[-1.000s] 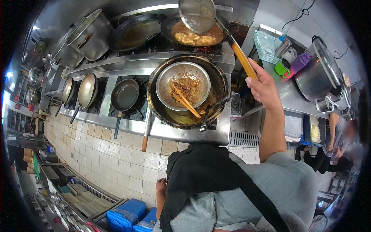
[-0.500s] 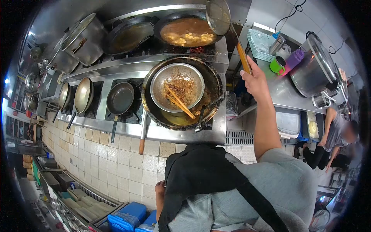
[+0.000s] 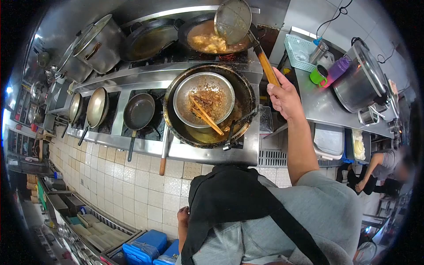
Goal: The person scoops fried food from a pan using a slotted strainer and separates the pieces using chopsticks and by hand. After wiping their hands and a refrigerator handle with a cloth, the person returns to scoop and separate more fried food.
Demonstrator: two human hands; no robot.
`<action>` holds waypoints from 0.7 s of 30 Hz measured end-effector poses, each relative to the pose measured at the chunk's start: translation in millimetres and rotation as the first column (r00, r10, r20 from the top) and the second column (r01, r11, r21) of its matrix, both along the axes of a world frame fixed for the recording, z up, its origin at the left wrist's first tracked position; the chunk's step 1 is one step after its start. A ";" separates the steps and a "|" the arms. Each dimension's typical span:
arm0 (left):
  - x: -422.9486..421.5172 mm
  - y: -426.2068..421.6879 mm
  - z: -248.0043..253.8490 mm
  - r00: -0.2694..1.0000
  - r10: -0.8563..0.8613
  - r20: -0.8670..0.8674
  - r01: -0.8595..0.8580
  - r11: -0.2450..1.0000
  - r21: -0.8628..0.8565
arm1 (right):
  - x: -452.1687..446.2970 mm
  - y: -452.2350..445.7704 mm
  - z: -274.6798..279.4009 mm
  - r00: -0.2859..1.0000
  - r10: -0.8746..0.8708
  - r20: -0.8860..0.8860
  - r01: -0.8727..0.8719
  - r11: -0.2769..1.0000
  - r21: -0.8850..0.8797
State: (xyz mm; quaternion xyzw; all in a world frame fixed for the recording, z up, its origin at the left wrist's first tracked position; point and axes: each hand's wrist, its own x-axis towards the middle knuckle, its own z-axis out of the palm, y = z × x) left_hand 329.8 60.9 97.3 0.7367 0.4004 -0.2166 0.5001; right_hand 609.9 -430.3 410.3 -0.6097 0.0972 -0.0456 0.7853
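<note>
A wooden-handled strainer (image 3: 232, 22) is in my right hand (image 3: 285, 95), its round mesh head over the right part of the back wok (image 3: 187, 39). Brown liquid with yellowish pieces (image 3: 211, 43) fills that wok. Nearer to me, a metal bowl (image 3: 182, 90) with brown bits and wooden chopsticks (image 3: 206, 115) stands inside a large dark pan (image 3: 247, 88). My left hand (image 3: 183, 214) hangs low beside the black apron; its fingers look curled, but what they hold, if anything, cannot be made out.
Left on the stove are frying pans (image 3: 139, 111), a second wok (image 3: 152, 40) and large pots (image 3: 104, 48). A steel table (image 3: 318, 106) at right bears a basket (image 3: 298, 53), a green mug (image 3: 318, 76) and a big pot (image 3: 360, 79). A person (image 3: 384, 165) is at far right.
Since half a second ago the strainer has swung left and down over the wok, and my right hand has moved slightly left and down. The person at right has shifted posture.
</note>
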 end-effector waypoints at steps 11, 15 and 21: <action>-3.1 -5.5 7.1 0.995 -0.099 0.011 0.098 0.993 0.072 | -3.4 1.1 17.4 0.998 -0.012 0.058 0.007 0.996 0.088; -8.3 -1.7 3.8 0.989 -0.144 -0.043 0.147 0.986 0.083 | -10.8 6.3 31.4 0.988 -0.011 0.154 -0.009 0.991 0.131; -17.6 -2.2 3.2 0.985 -0.170 -0.038 0.173 0.979 0.105 | -16.6 19.8 30.7 0.973 0.003 0.231 -0.022 0.997 0.080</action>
